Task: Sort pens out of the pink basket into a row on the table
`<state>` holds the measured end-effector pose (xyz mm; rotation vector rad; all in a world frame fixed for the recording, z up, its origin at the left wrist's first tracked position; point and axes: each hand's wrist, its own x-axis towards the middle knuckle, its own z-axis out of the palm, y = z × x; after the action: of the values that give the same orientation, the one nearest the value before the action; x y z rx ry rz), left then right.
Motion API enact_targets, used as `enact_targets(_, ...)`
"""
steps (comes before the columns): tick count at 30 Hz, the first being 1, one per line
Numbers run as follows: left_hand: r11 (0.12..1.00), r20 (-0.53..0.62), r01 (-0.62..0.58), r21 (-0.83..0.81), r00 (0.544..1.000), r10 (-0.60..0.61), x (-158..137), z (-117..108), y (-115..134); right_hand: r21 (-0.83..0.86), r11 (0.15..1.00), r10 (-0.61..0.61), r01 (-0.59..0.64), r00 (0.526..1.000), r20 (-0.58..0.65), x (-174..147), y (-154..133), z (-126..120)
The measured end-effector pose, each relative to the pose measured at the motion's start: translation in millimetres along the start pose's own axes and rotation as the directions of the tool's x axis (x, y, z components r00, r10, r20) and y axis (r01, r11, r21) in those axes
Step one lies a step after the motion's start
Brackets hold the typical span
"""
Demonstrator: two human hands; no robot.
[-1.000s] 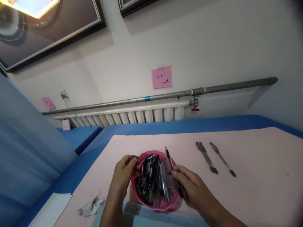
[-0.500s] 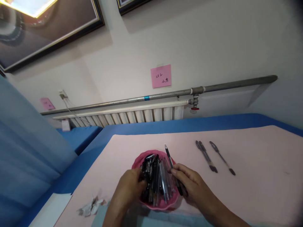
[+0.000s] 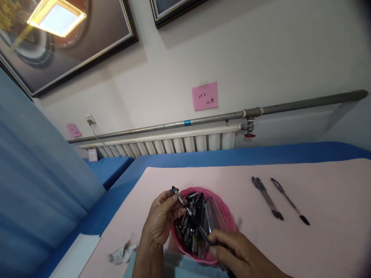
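My left hand (image 3: 159, 220) pinches a clear pen cap with a dark end (image 3: 177, 194) above the left rim of a pink basket (image 3: 231, 217). In my right hand (image 3: 236, 251), at the basket's lower right, is an uncapped black pen (image 3: 204, 234). Its tip points up and left, close to the mouth of the cap; whether the two touch I cannot tell. Inside the basket lie many black pen parts (image 3: 185, 222) on the left and clear barrels (image 3: 211, 216) on the right. Several finger joints hide part of the cap and the pen's rear.
Two capped pens (image 3: 267, 198) lie side by side on the pink sheet (image 3: 333, 185), with another capped pen (image 3: 290, 201) to their right. Crumpled white scraps (image 3: 122, 253) and white paper (image 3: 75, 255) are at the left. A radiator (image 3: 174, 144) stands behind the blue table edge (image 3: 261, 152).
My left hand has come up out of the basket with a pen cap. The pen in my right hand has swung from upright over the rim to pointing left toward the cap. The view has shifted slightly.
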<state>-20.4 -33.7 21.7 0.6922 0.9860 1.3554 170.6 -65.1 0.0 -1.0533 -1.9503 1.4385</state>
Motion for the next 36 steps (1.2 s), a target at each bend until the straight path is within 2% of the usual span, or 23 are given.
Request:
enact_targets(5, 1.000, 0.030, 0.003, 0.026, 1.000, -0.004, -2, 3, -3, -0.008, 1.000, 0.027, -0.027, 0.999, -0.021, 1, 0, 0)
enact_targets(14, 0.998, -0.002, -0.014, 0.057, 1.000, 0.014, -4, 8, -5, -0.018, 0.999, 0.033, -0.034, 0.998, -0.059, 1, 0, -1)
enact_targets(21, 0.988, 0.174, 0.012, 0.155, 0.984, -0.040, -7, 21, -20, 0.114, 0.993, 0.042, -0.028, 0.992, -0.119, 2, 7, 2)
enact_targets(25, 0.974, 0.195, 0.012, 0.224, 0.979, -0.057, -4, 29, -30, 0.104, 0.994, 0.048, -0.026, 0.976, -0.214, 0, 13, -1)
enact_targets(27, 0.943, 0.173, -0.037, 0.332, 0.985, -0.023, -4, 32, -33, 0.044, 0.999, 0.023, -0.008, 0.940, -0.342, -9, 22, -14)
enact_targets(28, 0.919, 0.141, -0.090, 0.383, 0.989, 0.038, -6, 33, -34, 0.014, 1.000, 0.020, -0.015, 0.903, -0.429, -16, 27, -24)
enact_targets(29, 0.890, 0.111, -0.146, 0.433, 0.988, 0.108, -8, 33, -37, -0.021, 0.998, 0.038, -0.057, 0.858, -0.513, -24, 34, -36)
enact_targets(31, 0.809, 0.072, -0.236, 0.539, 0.969, 0.235, -17, 33, -46, -0.129, 0.969, 0.060, -0.209, 0.712, -0.699, -45, 50, -67)
enact_targets(32, 0.765, 0.067, -0.254, 0.592, 0.961, 0.268, -23, 31, -53, -0.207, 0.930, 0.045, -0.305, 0.651, -0.757, -56, 57, -83)
enact_targets(33, 0.729, 0.055, -0.264, 0.631, 0.953, 0.297, -30, 28, -62, -0.289, 0.866, 0.027, -0.407, 0.616, -0.787, -65, 64, -100)
enact_targets(34, 0.686, 0.042, -0.297, 0.665, 0.931, 0.362, -37, 25, -71, -0.354, 0.778, 0.024, -0.519, 0.587, -0.809, -72, 71, -115)
enact_targets(36, 0.594, 0.040, -0.346, 0.726, 0.884, 0.466, -52, 15, -92, -0.371, 0.704, 0.037, -0.606, 0.553, -0.832, -79, 80, -140)
